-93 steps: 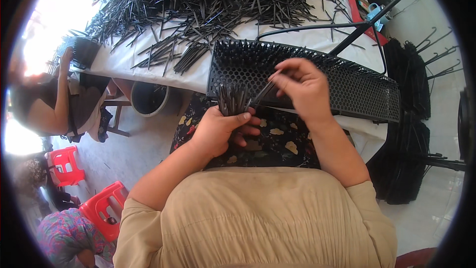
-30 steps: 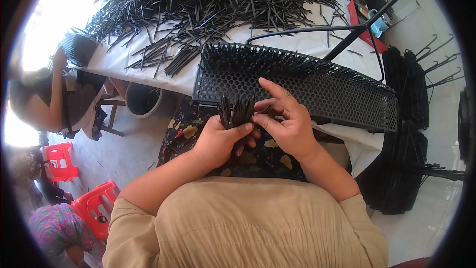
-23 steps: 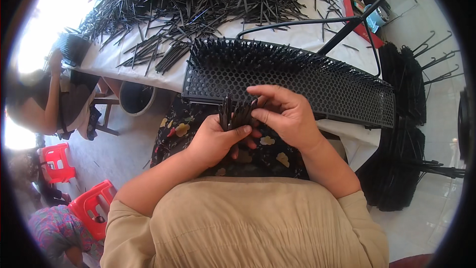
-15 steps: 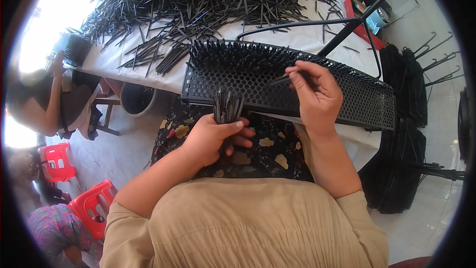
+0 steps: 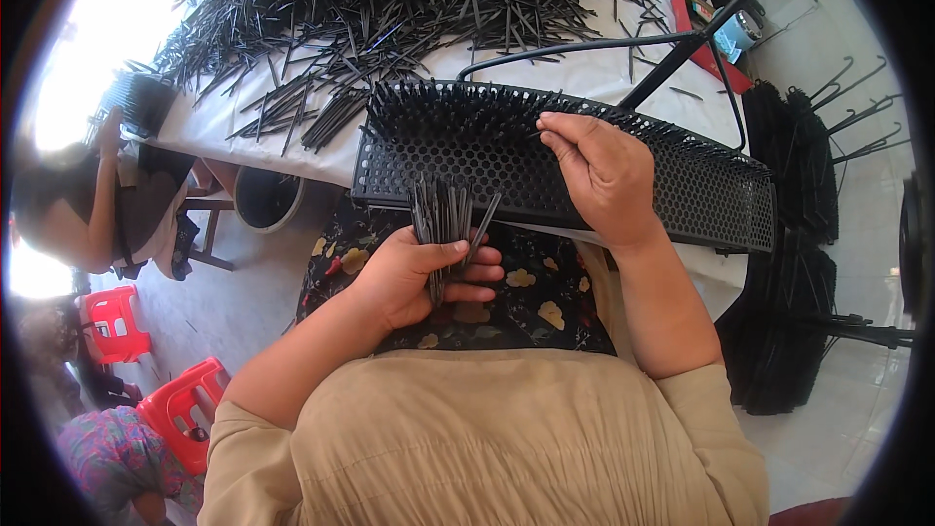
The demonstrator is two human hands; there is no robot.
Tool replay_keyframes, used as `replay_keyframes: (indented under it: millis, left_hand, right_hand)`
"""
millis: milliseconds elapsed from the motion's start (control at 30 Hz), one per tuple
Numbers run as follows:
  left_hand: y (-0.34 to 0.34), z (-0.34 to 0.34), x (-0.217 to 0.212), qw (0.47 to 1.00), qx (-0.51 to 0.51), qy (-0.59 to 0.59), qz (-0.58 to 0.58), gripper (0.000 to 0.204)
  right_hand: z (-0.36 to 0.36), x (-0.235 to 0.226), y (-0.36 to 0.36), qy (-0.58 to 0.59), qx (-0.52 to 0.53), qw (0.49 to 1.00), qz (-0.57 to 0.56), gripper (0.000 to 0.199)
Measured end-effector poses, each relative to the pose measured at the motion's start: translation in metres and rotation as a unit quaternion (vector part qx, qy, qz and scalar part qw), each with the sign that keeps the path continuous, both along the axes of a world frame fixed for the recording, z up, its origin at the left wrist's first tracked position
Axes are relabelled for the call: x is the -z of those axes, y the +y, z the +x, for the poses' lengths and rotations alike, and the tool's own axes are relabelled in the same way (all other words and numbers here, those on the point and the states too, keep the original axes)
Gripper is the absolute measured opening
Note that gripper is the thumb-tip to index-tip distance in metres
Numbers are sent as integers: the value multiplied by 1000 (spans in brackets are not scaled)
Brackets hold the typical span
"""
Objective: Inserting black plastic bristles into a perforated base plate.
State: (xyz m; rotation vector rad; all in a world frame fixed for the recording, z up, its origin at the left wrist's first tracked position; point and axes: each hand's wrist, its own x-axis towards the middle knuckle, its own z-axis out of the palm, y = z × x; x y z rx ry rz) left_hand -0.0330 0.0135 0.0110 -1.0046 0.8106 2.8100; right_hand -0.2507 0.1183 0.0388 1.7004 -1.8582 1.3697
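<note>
My left hand [image 5: 414, 275], above my lap, is closed round a bunch of thin black strips [image 5: 443, 219]. One strip leans out to the right of the bunch, by the thumb tip. In front of me lies a long black perforated metal panel [image 5: 458, 170] with rows of round holes. Dense black strips [image 5: 429, 117] stick up from its far rows. My right hand [image 5: 604, 170] is at the panel's middle, thumb and forefinger pinched at the near edge of those rows. A strip seems to be between the fingertips, mostly hidden.
A big heap of loose black strips [image 5: 419, 0] covers the far part of the white-covered table [image 5: 219, 127]. A black metal bar frame [image 5: 662, 68] rises behind the panel. Finished-looking black brush panels [image 5: 779, 331] hang at right. Red stools [image 5: 115, 321], a dark bucket [image 5: 265, 200] and other people are left.
My right hand has moved left and slightly up, bringing its strip to the upright rows. In my left hand the bunch has shifted, and one strip now slants apart from it.
</note>
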Motion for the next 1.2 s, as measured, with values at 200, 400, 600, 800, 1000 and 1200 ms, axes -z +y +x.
replay_keyframes:
  millis: [200, 400, 600, 800, 1000, 1200]
  left_hand:
    - [2, -3, -2, 999, 6, -15, -43, 22]
    - [3, -3, 3, 997, 7, -19, -74, 24]
    - [4, -2, 1, 986, 41, -53, -153, 22]
    - [10, 1, -1, 978, 35, 26, -205, 18]
    - [12, -7, -16, 960, 102, 20, -259, 24]
    - [1, -6, -8, 985, 67, -51, -153, 23]
  right_hand:
    - [-3, -7, -5, 53, -38, 998, 21, 23]
    - [-10, -11, -11, 126, -38, 990, 56, 24]
    - [4, -7, -8, 199, 62, 975, 75, 25]
    - [64, 5, 22, -403, -53, 909, 90, 48]
    - [56, 8, 25, -523, -89, 837, 135, 25]
    - [10, 14, 32, -334, 17, 938, -89, 15]
